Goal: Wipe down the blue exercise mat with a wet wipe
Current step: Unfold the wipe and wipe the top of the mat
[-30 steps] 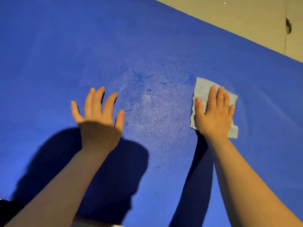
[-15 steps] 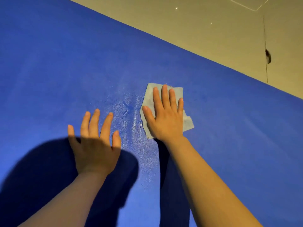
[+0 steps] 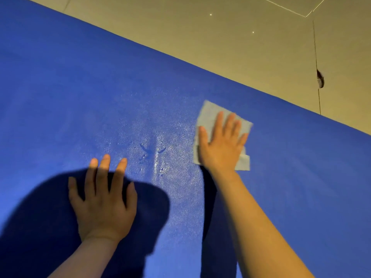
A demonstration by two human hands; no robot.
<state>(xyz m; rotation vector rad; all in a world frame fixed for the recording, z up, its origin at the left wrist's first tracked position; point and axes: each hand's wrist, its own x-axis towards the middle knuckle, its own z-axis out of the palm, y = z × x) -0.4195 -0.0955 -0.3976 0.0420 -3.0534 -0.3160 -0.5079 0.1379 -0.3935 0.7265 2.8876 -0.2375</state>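
Note:
The blue exercise mat [image 3: 80, 93] fills most of the head view and lies flat on the floor. A pale wet wipe [image 3: 208, 115] lies on it right of centre. My right hand [image 3: 220, 145] presses flat on the wipe with straight, spread fingers and hides its middle. My left hand [image 3: 102, 199] rests flat on the mat at lower left, fingers straight, partly in shadow. A damp, shiny patch [image 3: 156, 155] shows on the mat between my hands.
A beige tiled floor [image 3: 230, 37] runs beyond the mat's far edge at the top. A dark chip [image 3: 320, 79] sits on a tile joint at upper right. My head's shadow darkens the mat at lower left.
My right hand slid the wipe left to the damp patch, then back right and a little farther away. My left hand stayed flat on the mat. The camera tilted up, showing more floor.

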